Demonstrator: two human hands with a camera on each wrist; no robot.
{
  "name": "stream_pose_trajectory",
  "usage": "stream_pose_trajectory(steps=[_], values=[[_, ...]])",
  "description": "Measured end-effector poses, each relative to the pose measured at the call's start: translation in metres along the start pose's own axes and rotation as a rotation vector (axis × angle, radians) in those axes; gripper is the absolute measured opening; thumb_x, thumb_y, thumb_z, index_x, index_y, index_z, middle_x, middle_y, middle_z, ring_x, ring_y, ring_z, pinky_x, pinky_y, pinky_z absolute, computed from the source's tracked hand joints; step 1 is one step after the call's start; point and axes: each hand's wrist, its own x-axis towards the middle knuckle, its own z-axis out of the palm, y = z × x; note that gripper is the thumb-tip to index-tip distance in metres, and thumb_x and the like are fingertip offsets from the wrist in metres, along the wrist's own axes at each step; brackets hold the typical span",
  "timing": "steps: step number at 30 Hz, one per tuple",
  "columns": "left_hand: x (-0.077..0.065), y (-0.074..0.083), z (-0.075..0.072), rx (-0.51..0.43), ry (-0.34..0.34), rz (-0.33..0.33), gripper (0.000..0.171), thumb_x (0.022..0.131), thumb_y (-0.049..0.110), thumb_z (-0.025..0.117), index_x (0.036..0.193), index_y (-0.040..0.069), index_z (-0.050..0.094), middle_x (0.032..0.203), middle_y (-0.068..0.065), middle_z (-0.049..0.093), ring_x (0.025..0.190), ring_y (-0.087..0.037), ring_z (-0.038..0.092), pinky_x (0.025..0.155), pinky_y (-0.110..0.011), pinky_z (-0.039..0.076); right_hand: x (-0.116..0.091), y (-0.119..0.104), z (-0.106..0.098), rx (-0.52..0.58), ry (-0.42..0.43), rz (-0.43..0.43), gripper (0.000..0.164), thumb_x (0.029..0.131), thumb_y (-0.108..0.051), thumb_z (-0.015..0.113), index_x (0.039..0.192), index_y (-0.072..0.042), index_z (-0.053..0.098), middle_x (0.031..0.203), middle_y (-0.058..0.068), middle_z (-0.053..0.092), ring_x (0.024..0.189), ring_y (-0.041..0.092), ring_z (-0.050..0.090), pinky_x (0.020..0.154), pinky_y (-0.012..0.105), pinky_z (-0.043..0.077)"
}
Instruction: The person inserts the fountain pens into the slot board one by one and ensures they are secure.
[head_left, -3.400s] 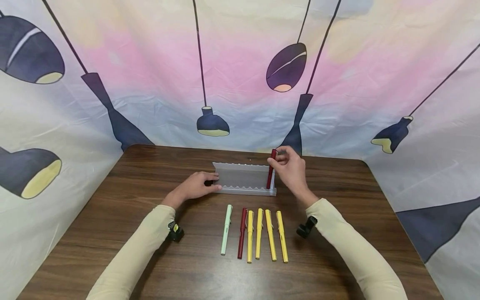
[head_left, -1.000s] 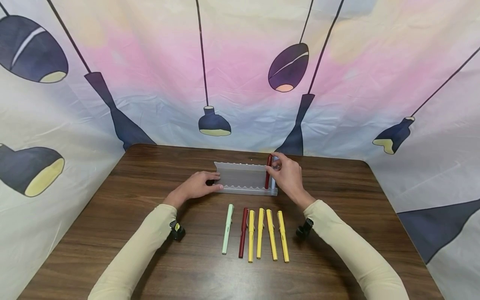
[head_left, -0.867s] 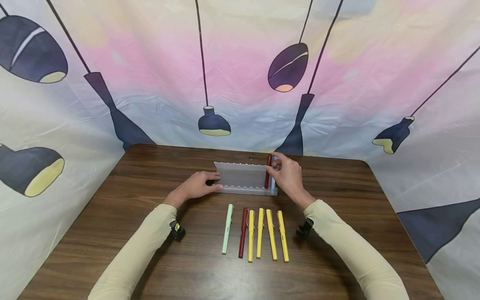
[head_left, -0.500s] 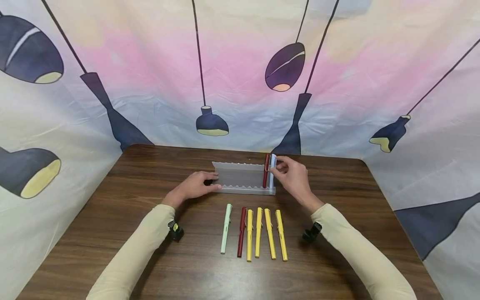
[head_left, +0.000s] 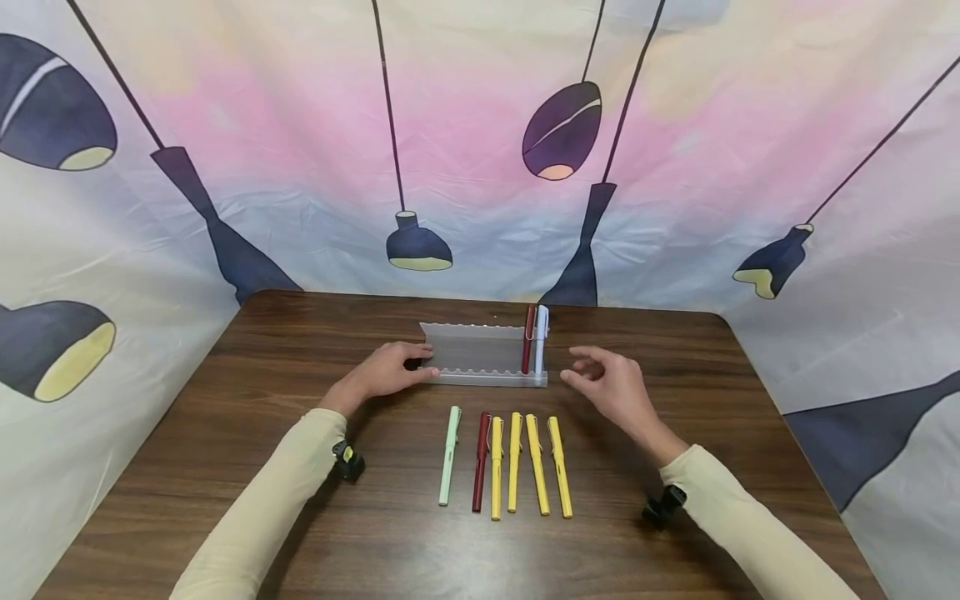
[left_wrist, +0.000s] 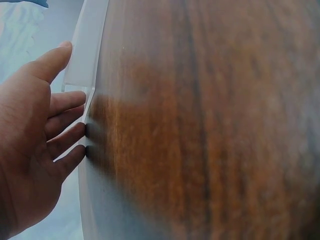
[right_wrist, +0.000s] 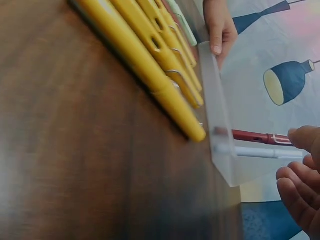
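A clear plastic pen rack (head_left: 480, 379) with notched edges stands near the back of the table. At its right end a dark red pen (head_left: 528, 342) and a pale lavender pen (head_left: 541, 340) lean side by side in the notches. My left hand (head_left: 384, 369) rests at the rack's left end; in the left wrist view its thumb touches the plastic and its extended fingers lie at the end edge. My right hand (head_left: 611, 385), holding nothing, hovers right of the rack with loosely bent fingers. In the right wrist view its fingers (right_wrist: 300, 195) appear near the two racked pens.
In front of the rack lie a mint green pen (head_left: 449, 457), another dark red pen (head_left: 481, 462) and several yellow pens (head_left: 536, 465), roughly parallel. The wooden table (head_left: 300, 533) ends at a printed cloth backdrop (head_left: 480, 167) behind.
The right hand let go of the dark red pen in the rack, touched the lavender pen beside it, then drew back to the right and nearer. The left hand stayed at the rack.
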Motion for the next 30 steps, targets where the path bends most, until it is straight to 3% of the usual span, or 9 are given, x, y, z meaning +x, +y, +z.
stream_pose_trajectory(steps=[15,22,30], values=[[-0.002,0.003,-0.001,-0.004,0.000,-0.011,0.063,0.099,0.049,0.065,0.140,0.003,0.062,0.151,-0.015,0.053,0.143,-0.034,0.046,0.114,-0.053,0.040,-0.038,-0.002,0.020,-0.006,-0.149,0.078,0.043,0.086,-0.030,0.085,0.120,-0.006,0.075,0.089,0.000,0.075,0.074,0.006,0.069,0.066,0.029,0.059],[-0.002,0.003,0.000,-0.010,0.000,-0.017,0.063,0.098,0.050,0.065,0.140,0.002,0.062,0.151,-0.015,0.053,0.143,-0.034,0.046,0.115,-0.053,0.040,-0.046,-0.005,0.028,-0.015,-0.238,0.124,0.037,0.083,-0.027,0.087,0.114,-0.010,0.078,0.085,-0.006,0.070,0.070,0.004,0.062,0.065,0.025,0.055],[-0.001,0.003,0.000,-0.008,0.001,-0.012,0.063,0.099,0.049,0.065,0.140,0.002,0.062,0.151,-0.015,0.053,0.143,-0.034,0.046,0.115,-0.053,0.040,-0.046,-0.008,0.032,-0.024,-0.279,0.153,0.040,0.080,-0.024,0.089,0.114,-0.007,0.077,0.080,-0.006,0.065,0.066,0.006,0.058,0.060,0.023,0.050]])
